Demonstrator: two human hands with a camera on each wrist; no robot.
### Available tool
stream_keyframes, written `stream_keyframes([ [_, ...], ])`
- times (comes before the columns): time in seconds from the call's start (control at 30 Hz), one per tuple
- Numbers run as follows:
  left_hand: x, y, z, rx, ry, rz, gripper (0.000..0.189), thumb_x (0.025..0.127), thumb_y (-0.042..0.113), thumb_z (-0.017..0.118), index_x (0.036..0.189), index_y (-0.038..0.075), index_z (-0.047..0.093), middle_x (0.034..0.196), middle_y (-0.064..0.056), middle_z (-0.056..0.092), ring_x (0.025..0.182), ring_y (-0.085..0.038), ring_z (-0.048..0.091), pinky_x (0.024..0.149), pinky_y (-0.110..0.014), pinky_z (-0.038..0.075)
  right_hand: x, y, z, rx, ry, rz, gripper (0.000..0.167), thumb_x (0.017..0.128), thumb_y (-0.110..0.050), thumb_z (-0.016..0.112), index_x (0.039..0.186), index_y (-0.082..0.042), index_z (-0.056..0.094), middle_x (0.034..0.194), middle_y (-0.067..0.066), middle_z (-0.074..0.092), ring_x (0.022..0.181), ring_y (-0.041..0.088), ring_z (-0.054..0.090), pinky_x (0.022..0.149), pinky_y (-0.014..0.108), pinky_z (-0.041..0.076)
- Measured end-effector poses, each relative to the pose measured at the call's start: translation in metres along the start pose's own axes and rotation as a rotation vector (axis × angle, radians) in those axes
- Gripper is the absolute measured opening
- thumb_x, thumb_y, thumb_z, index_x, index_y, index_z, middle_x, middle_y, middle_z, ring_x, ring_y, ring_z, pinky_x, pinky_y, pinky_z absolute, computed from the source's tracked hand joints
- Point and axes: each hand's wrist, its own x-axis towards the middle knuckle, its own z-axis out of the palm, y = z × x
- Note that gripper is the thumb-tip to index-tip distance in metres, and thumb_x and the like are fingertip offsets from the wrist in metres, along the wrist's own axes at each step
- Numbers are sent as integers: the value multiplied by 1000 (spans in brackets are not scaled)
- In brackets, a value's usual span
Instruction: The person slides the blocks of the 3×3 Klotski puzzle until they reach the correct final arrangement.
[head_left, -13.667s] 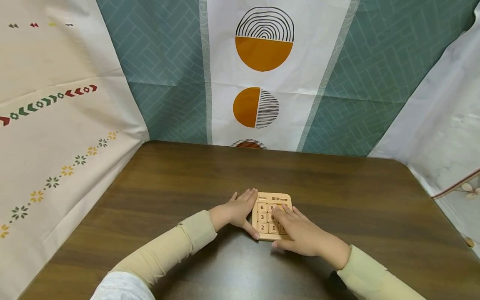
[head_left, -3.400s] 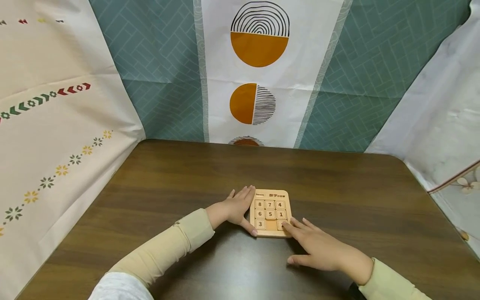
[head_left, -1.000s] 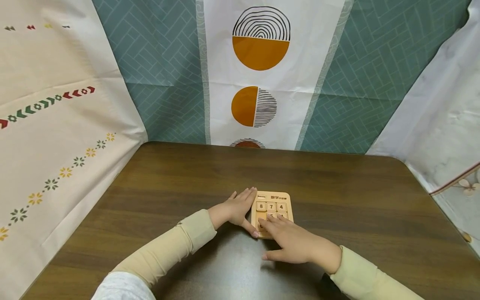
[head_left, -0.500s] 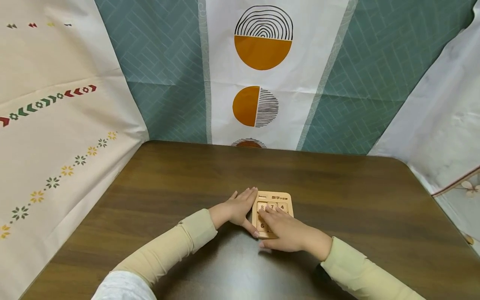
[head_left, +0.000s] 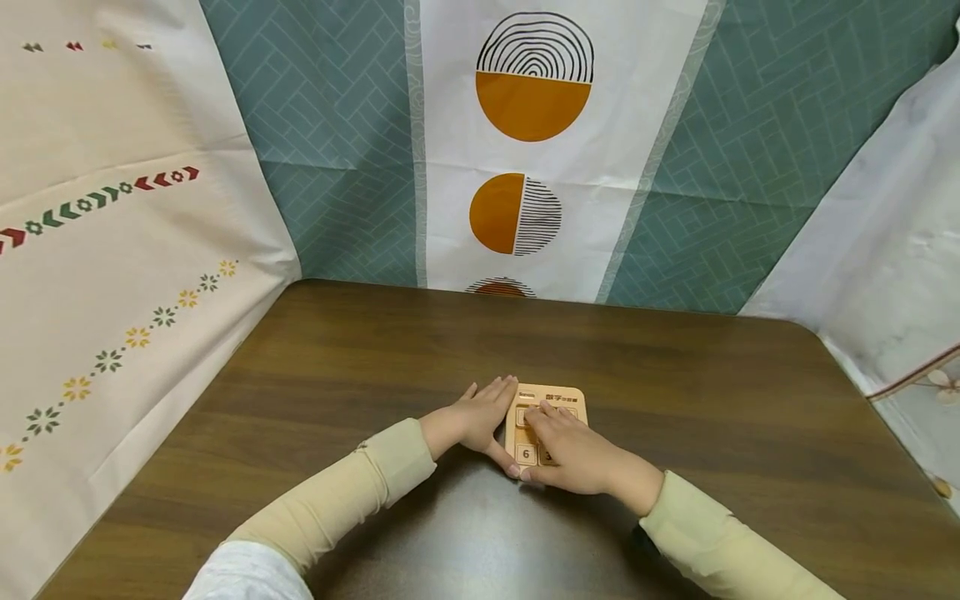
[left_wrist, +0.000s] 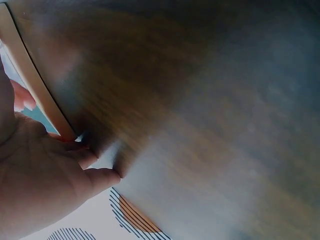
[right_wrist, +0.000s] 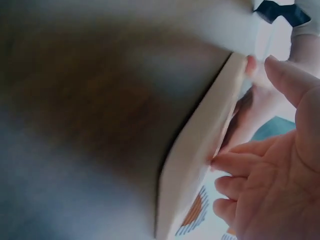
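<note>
A pale wooden number slide puzzle (head_left: 538,391) lies flat on the table. My left hand (head_left: 476,423) braces its left side, straight fingers along the edge and thumb at the near left corner. In the left wrist view the puzzle's edge (left_wrist: 37,80) runs beside that palm. Over the tiles stretches my right hand (head_left: 588,458), index fingertip on the top-left tile, thumb tip right beside the left thumb. The tile marked 6 (head_left: 527,454) shows at bottom left, with a bare slot above it. The right hand hides most other tiles. The right wrist view shows its fingertips at the puzzle's face (right_wrist: 195,140).
The dark brown wooden table (head_left: 375,350) reaches back to a green and white patterned cloth (head_left: 465,125). Pale cloths hang at the left (head_left: 112,292) and right (head_left: 900,250).
My right fingertips have moved up from the lower left of the puzzle to its top row. Seconds earlier, tile 6 sat in the middle row; now it is at bottom left. Left hand holds still.
</note>
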Motion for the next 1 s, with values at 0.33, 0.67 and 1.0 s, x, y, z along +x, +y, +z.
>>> stream_keyframes([
  [0.33,0,0,-3,13,4,-1,133,62,66,76,153,7,-1,161,-8,-1,148,-22,0,118,-50,7,-8,-7,3,-66,-18,-8,83,86,-45,65,144,5,33,149,20,37,141,37,27,114,54,19],
  [0.67,0,0,-3,-5,0,-5,133,62,65,76,153,7,-2,161,-8,-1,148,-22,0,118,-49,5,-19,-1,-1,4,-36,4,88,86,-50,64,147,3,29,152,22,30,143,38,21,114,54,17],
  [1.0,-1,-1,0,-10,1,-9,134,62,66,76,153,7,-2,161,-7,-1,148,-21,0,118,-48,5,-25,24,-9,93,3,39,89,87,-49,63,146,8,27,149,30,29,141,43,21,113,58,15],
])
